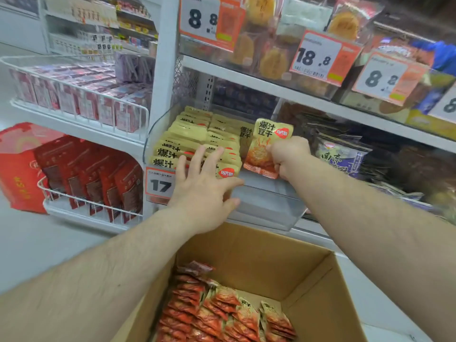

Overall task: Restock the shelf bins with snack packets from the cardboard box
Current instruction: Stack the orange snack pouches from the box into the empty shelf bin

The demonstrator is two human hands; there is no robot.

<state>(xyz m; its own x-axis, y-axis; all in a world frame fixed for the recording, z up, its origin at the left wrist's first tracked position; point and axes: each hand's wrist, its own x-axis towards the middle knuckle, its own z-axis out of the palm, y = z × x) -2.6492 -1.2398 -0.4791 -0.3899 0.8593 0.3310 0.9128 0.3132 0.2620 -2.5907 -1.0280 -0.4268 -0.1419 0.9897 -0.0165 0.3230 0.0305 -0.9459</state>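
A clear plastic shelf bin (269, 206) holds rows of yellow snack packets (195, 134) standing on edge on its left side. My left hand (204, 186) lies on the front packets with its fingers spread and straight. My right hand (288, 156) grips one yellow and orange packet (266, 146) upright over the bin's right side, next to the rows. Below, an open cardboard box (254, 262) holds several more orange packets (222, 314) stacked along its bottom.
Price tags (160, 185) hang on the bin fronts. Dark snack bags (345, 156) fill the neighbouring bin on the right. Wire baskets with red packs (93, 178) stand to the left. A shelf (271, 87) with wrapped pastries runs overhead.
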